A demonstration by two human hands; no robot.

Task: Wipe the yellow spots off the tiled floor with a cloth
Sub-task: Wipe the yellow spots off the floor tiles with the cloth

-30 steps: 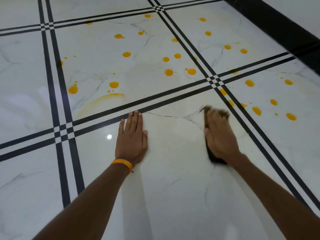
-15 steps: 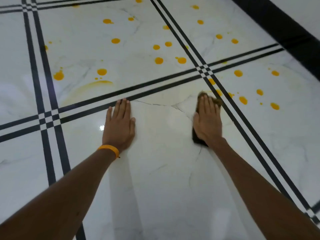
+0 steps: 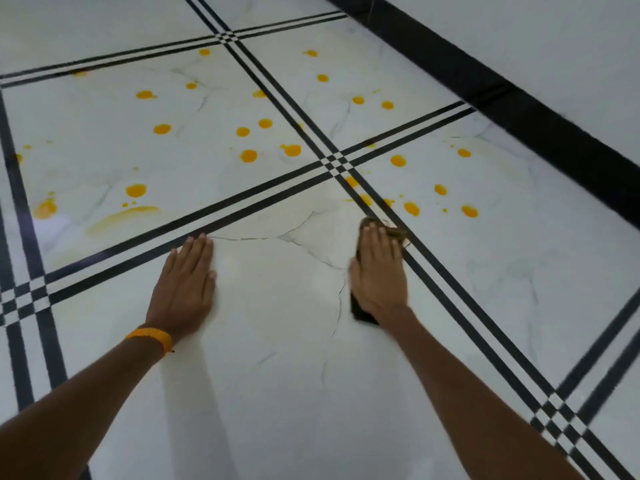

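Observation:
My right hand (image 3: 379,271) presses flat on a dark cloth (image 3: 362,315), which shows only past my fingertips and at my wrist, beside the black double stripe. My left hand (image 3: 185,285) lies flat on the white marble tile floor (image 3: 277,393), fingers together, an orange band on its wrist. Several yellow spots (image 3: 248,155) dot the tiles beyond the stripes, some just ahead of the cloth, such as one spot (image 3: 411,208) to its front right. A pale yellow smear (image 3: 121,216) lies at the left.
Black double stripes (image 3: 242,199) cross the floor in a grid. A black skirting band (image 3: 519,102) runs along the white wall at the upper right. The tile under my hands carries thin dark veins and no spots.
The view has shifted, showing more floor far and right. My right hand with the cloth has slid slightly toward the stripe at the right. My left hand stays planted.

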